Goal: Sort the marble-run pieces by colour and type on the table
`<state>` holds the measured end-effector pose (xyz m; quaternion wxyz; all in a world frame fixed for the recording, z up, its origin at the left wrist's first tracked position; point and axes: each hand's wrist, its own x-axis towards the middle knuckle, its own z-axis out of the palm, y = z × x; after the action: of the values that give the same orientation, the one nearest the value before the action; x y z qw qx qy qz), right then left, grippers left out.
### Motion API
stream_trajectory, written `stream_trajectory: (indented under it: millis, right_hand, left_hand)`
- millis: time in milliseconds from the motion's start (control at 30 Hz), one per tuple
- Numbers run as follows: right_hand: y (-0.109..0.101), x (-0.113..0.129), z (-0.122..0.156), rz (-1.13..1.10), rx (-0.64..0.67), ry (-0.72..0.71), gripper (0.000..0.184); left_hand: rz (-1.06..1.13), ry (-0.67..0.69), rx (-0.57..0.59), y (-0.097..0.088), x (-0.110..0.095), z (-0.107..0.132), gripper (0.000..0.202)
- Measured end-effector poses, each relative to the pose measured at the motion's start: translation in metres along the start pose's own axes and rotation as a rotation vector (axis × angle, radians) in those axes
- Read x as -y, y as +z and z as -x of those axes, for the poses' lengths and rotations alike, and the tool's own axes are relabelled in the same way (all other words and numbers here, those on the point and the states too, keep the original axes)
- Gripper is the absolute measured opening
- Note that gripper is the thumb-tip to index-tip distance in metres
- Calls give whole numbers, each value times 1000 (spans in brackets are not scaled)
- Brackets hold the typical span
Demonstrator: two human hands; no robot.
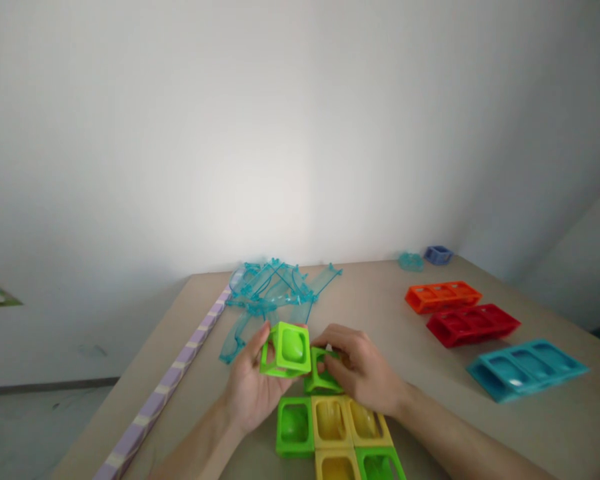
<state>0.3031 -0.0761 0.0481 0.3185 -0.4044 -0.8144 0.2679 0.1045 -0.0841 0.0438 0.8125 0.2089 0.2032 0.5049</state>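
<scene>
My left hand [253, 390] is closed around a lime green hollow cube block [287, 350], held up above the table. My right hand [363, 370] grips a second green block [321, 373] right beside it, the two blocks touching. Just below both hands, several green and yellow cube blocks [333, 433] lie joined flat on the beige table [430, 413].
A pile of clear blue curved track pieces [273, 290] lies behind my hands. An orange tray block [443, 296], a red one [473, 324] and a teal one [527, 368] sit at the right. A purple striped strip [173, 377] runs along the left edge. Two small blocks [425, 257] rest at the far corner.
</scene>
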Motion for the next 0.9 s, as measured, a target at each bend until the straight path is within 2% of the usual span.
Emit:
stream_trajectory:
  millis: [200, 333, 433, 567, 767, 833, 900]
  right_hand:
    - [3, -5, -1, -71, -33, -14, 28]
    - [8, -7, -3, -64, -41, 16, 31]
    - [8, -9, -4, -56, -73, 27, 31]
    - [7, -13, -5, -37, -100, 50, 29]
    - [3, -11, -2, -61, -73, 76, 25]
    - [0, -6, -1, -81, -82, 31, 24]
    - [-3, -2, -1, -76, -77, -59, 35]
  left_hand:
    - [-12, -61, 80, 3, 1, -2, 45]
    - [-50, -42, 62, 3, 7, -1, 47]
    - [-47, 22, 11, 2, 7, -3, 44]
    - [-20, 183, -57, 2, -5, -5, 40]
    - [22, 273, 16, 4, -21, 0, 43]
    - [31, 271, 35, 6, -20, 1, 43]
    - [29, 252, 45, 8, -17, 2, 43]
